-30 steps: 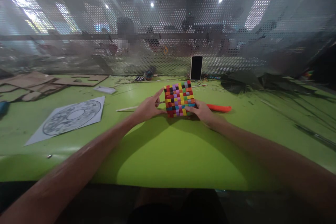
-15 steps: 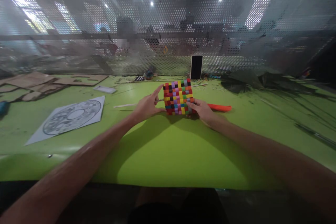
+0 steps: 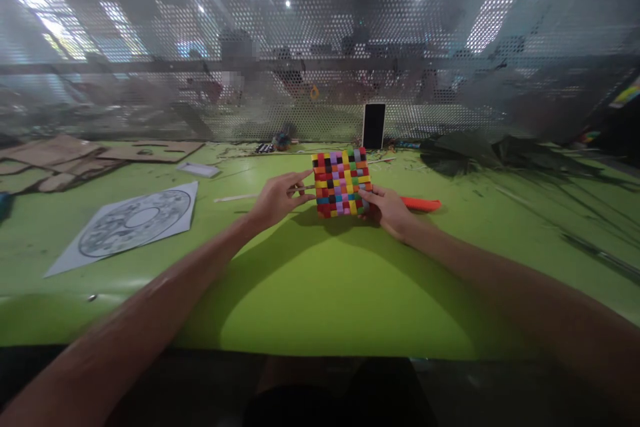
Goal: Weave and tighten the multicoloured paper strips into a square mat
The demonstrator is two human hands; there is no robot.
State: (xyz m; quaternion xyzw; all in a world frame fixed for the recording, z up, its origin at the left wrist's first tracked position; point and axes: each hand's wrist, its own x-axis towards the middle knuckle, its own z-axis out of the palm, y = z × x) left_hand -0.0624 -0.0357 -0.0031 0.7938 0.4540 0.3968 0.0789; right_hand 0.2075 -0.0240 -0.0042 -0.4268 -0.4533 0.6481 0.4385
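A small square of woven strips (image 3: 343,181) in many colours stands tilted up above the green table. My right hand (image 3: 391,210) grips its lower right side, thumb on the front face and fingers behind, partly hidden. Just off its left edge is my left hand (image 3: 280,199), fingers closed around a thin pale strip (image 3: 235,198). One end of the strip sticks out to the left of that hand, the other runs to the woven square's edge. Whether the strip enters the weave cannot be made out. An orange-red ribbed object (image 3: 423,204) lies beyond my right wrist.
A printed sheet with a ring pattern (image 3: 140,220) lies on the green table (image 3: 320,307) at left. Behind it are cut cardboard (image 3: 60,155) and a small white tray (image 3: 199,169). A phone (image 3: 374,127) leans against the perforated screen. Dark leaves (image 3: 465,152) spread at right.
My left hand has drawn slightly left off the woven square, its index finger leaving the upper left corner. The square has tilted a little and moved slightly right in my right hand.
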